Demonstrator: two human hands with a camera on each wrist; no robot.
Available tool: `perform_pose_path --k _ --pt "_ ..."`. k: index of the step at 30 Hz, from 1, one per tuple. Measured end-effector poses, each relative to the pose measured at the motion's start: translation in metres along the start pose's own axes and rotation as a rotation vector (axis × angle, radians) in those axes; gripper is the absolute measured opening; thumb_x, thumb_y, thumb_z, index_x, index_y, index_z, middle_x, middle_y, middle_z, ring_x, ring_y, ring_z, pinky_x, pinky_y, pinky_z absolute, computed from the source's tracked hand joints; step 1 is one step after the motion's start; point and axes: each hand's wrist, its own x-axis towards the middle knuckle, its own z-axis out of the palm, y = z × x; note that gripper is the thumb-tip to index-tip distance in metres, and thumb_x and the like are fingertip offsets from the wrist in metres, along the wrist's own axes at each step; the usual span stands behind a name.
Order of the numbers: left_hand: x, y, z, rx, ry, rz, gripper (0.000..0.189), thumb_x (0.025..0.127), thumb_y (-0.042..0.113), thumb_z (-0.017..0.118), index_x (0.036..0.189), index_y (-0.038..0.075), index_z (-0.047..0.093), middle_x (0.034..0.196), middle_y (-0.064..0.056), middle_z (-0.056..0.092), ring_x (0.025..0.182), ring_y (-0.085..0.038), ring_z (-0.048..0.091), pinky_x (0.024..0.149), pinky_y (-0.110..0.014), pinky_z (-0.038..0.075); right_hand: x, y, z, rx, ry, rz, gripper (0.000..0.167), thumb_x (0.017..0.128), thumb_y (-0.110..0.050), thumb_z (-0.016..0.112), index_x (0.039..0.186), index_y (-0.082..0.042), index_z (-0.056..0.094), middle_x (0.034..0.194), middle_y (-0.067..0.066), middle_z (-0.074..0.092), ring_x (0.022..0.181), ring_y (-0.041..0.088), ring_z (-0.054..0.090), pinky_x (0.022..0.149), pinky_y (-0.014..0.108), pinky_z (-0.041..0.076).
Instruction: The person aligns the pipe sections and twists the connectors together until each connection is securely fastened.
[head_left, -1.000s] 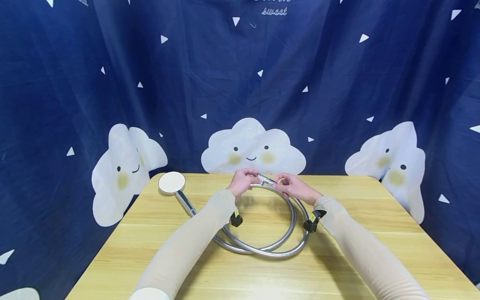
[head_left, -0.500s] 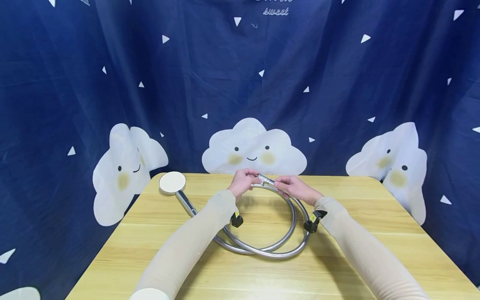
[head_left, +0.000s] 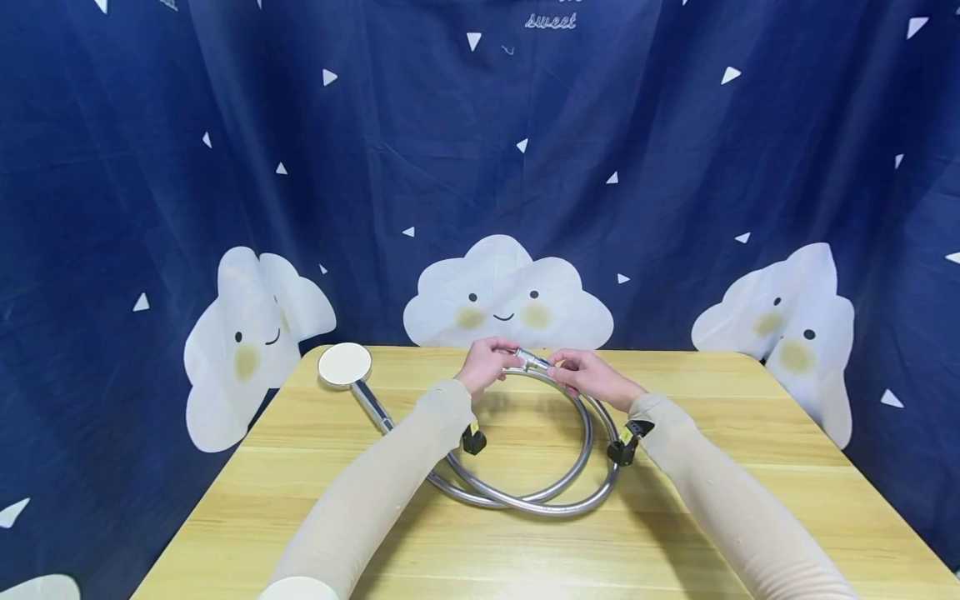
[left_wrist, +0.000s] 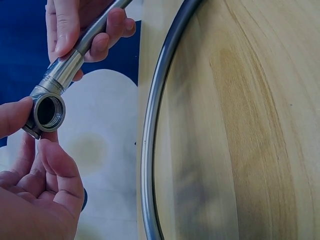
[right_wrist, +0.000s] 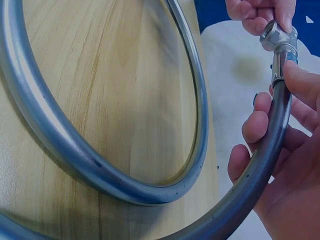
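Observation:
In the head view my left hand [head_left: 486, 365] and right hand [head_left: 596, 379] meet above the table's far side. The left thumb and fingers pinch a chrome threaded connector [right_wrist: 275, 37]; its round opening, threaded inside, faces the camera in the left wrist view. Joined to it is the metal end sleeve [left_wrist: 65, 72] of a grey shower hose [right_wrist: 240, 197]. My right hand grips the hose just behind and at this sleeve, thumb on one side and fingers curled on the other. The hose runs down into loops on the table. How far the sleeve is screwed on cannot be seen.
A round shower head [head_left: 344, 365] with a chrome handle lies at the table's far left, its lower end hidden by the left sleeve. The wooden table [head_left: 712, 500] ends at a blue curtain [head_left: 480, 150] with cloud prints.
The right hand's fingers shift slightly at the hose end. The left hand, connector and hose loops stay nearly in place.

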Motion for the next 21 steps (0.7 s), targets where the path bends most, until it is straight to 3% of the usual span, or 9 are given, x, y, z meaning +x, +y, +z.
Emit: perform_pose_path --k 6,8,11,16,21 --pt "-0.001 -0.0008 0.0 -0.002 -0.008 0.0 0.039 0.084 0.008 0.076 0.121 0.001 0.067 0.109 -0.008 0.069 0.083 -0.017 0.059 0.065 -0.024 0.05 0.0019 0.0023 0.0013 0.007 -0.026 -0.002 0.022 0.105 -0.022 0.055 0.112 -0.004 0.064 0.075 0.016 0.055 0.07 0.046 0.05 0.061 0.034 0.044" --pt "-0.0014 -0.0002 0.0005 -0.005 -0.01 0.004 0.04 0.084 0.007 0.075 0.122 0.0 0.066 0.109 -0.008 0.069 0.082 -0.015 0.059 0.065 -0.024 0.05 0.0026 0.0036 0.0012 0.013 -0.026 0.006 0.022 0.105 -0.024 0.053 0.111 -0.005 0.064 0.077 0.02 0.055 0.069 0.043 0.05 0.061 0.033 0.044" --pt "-0.0009 -0.0005 0.0005 -0.003 -0.009 0.007 0.04 0.084 0.008 0.075 0.122 0.0 0.066 0.108 -0.008 0.07 0.082 -0.015 0.059 0.065 -0.024 0.05 0.0033 0.0038 0.0017 0.013 -0.016 0.017 0.024 0.105 -0.026 0.054 0.112 -0.005 0.064 0.075 0.015 0.055 0.067 0.038 0.052 0.062 0.033 0.044" --pt "0.0002 -0.0009 0.0 0.004 -0.004 0.005 0.039 0.085 0.009 0.075 0.122 0.002 0.067 0.109 -0.008 0.07 0.083 -0.016 0.059 0.066 -0.024 0.05 0.003 0.0021 0.0026 0.021 -0.001 0.025 0.026 0.102 -0.024 0.061 0.117 -0.003 0.062 0.072 0.003 0.055 0.069 0.042 0.052 0.059 0.03 0.043" --pt "-0.0004 -0.0007 0.0007 0.0 -0.011 0.004 0.038 0.085 0.007 0.076 0.121 0.002 0.067 0.108 -0.008 0.069 0.083 -0.016 0.06 0.071 -0.029 0.052 0.0018 0.0023 0.0028 0.016 0.001 0.014 0.024 0.1 -0.02 0.062 0.117 -0.001 0.062 0.069 0.004 0.055 0.069 0.046 0.051 0.058 0.03 0.043"
